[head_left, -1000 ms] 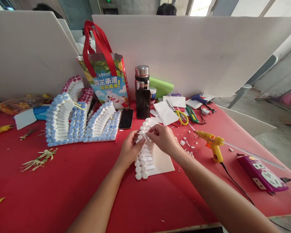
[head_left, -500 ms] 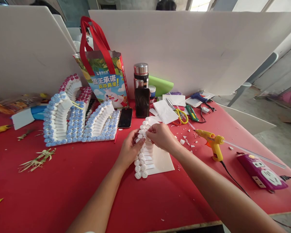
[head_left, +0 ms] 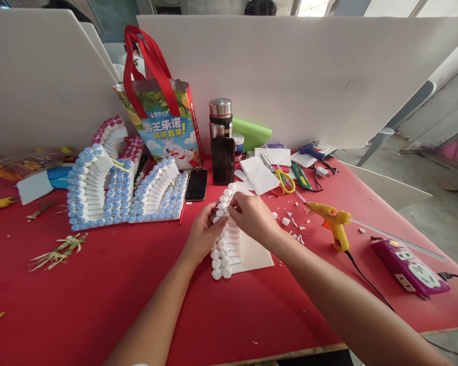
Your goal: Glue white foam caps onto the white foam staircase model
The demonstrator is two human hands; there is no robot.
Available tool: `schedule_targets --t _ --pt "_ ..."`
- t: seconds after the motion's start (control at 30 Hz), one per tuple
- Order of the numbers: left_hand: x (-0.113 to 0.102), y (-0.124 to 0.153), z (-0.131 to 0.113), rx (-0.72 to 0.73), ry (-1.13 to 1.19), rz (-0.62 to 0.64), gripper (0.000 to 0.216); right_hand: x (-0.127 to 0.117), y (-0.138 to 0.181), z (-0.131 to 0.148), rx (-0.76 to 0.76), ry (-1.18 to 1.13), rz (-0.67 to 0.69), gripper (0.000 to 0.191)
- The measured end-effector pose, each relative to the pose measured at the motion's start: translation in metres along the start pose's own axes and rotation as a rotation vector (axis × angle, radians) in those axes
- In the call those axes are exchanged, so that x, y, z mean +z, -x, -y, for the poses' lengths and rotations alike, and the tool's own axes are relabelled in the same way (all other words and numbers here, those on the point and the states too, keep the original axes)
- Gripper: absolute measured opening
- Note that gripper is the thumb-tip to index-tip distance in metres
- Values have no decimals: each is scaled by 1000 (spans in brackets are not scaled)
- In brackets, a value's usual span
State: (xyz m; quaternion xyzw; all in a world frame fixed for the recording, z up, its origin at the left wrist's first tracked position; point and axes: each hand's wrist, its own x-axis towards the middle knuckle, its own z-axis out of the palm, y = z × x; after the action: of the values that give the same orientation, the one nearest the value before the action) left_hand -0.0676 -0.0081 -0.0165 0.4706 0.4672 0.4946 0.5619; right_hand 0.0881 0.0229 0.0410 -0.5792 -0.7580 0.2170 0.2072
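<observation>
A white board lies on the red table, its left side lined with two columns of small white paper rolls. My left hand grips the rolls from the left, thumb on top and fingers curled round the edge. From the right, my right hand bends over the upper part of the same piece, its fingers pinched at the rolls. What lies between those right fingertips is hidden. Beyond the left hand stand finished-looking blue-and-white rolled pieces, built in curved rows.
A yellow glue gun and a purple power strip lie on the right, with cables. Yellow-handled scissors, a green cutter and white scraps are behind my right hand. Phones, a steel flask and a bag stand further back.
Both hands stay at the white rolls. My right hand's fingers have shifted slightly at the upper rolls; the whole view has moved a little.
</observation>
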Motion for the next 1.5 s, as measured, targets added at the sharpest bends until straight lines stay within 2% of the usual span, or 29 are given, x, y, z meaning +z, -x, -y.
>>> schedule_targets --t 0.23,0.63,0.77,0.87,0.93,1.1,1.27,1.5 --pt "0 1 -3 -1 -43 10 57 0 4 -10 50 -136 24 10" --pt "-2 -1 2 6 -16 14 56 2 1 5 -16 170 64 16" --pt "-1 0 -2 -6 -21 11 57 -5 5 3 -18 103 44 16" --pt "-1 2 -6 -38 -10 27 57 -14 18 -7 2 -95 -16 16" --pt "-2 2 -7 -43 -8 28 54 -19 31 -18 32 -222 -108 17" --pt "-3 -1 -4 -23 -86 -68 47 -14 63 -55 149 -405 -304 18" --pt "1 -7 -1 -39 -114 -115 51 -12 90 -78 234 -452 -335 21" --pt "4 -12 5 -43 -138 -150 48 -20 128 -94 244 -494 -344 23"
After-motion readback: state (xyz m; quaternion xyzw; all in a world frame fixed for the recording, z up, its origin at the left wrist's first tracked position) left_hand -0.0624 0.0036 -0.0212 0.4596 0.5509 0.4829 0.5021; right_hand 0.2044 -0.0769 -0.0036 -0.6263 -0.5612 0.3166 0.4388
